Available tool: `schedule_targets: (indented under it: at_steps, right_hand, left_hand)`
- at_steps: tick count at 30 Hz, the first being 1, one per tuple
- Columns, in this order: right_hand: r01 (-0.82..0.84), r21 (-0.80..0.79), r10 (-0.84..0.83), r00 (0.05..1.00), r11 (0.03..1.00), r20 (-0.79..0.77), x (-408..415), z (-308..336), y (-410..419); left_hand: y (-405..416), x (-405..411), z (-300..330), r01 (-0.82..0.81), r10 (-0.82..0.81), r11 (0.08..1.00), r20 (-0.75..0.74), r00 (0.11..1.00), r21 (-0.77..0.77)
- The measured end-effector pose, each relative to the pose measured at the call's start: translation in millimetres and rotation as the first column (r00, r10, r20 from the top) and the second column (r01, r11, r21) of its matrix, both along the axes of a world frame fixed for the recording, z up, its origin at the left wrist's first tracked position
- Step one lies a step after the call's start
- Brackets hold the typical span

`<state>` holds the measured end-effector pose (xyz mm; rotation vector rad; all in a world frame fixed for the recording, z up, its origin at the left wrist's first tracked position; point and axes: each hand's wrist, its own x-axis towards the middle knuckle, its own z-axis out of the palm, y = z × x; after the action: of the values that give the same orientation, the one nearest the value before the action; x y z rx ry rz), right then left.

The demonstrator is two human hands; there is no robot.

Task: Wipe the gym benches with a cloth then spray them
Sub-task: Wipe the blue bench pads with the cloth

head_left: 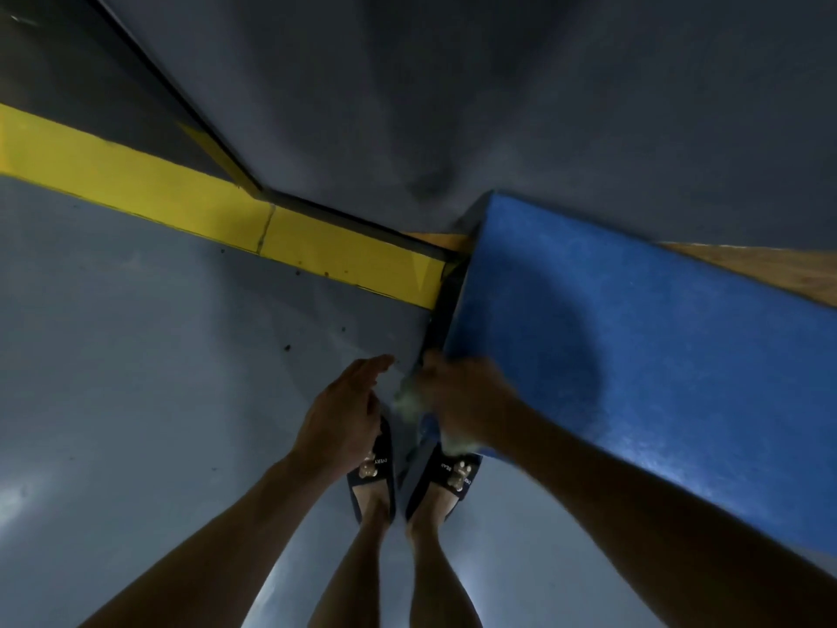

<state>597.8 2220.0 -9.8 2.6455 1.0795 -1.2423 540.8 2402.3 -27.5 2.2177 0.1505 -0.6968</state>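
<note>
A blue padded bench [634, 337] runs from the middle of the view to the right edge. My right hand [462, 396] sits at its near left corner, fingers curled round a pale greenish cloth [407, 398] that shows blurred under the hand. My left hand [348, 410] hovers just left of the bench end, fingers straight and holding nothing, above the floor.
The floor [136, 378] is grey-blue with a yellow painted stripe [204, 206] running left of the bench. A dark wall [498, 83] rises behind. My feet in dark slippers [376, 473] stand at the bench's near corner. A wooden strip [770, 269] shows behind the bench.
</note>
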Motion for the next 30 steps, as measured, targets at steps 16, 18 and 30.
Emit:
schedule_targets:
  at_steps: [16, 18, 30]
  right_hand:
    - [-0.094, 0.046, 0.081, 0.971, 0.994, 0.226, 24, -19, -6]
    - [-0.025, 0.026, 0.016, 0.951, 0.999, 0.308, 71, -23, -12]
    - [0.523, 0.32, -0.588, 0.5, 0.79, 0.636, 144, -34, -67]
  left_hand:
    - [-10, 32, 0, -0.001, 0.002, 1.0, 0.04, 0.999, -0.024]
    - [-7, 36, -1, 0.004, -0.004, 1.0, 0.051, 0.999, -0.015]
    - [-4, 33, 1, 0.032, -0.03, 0.999, 0.058, 0.998, -0.028]
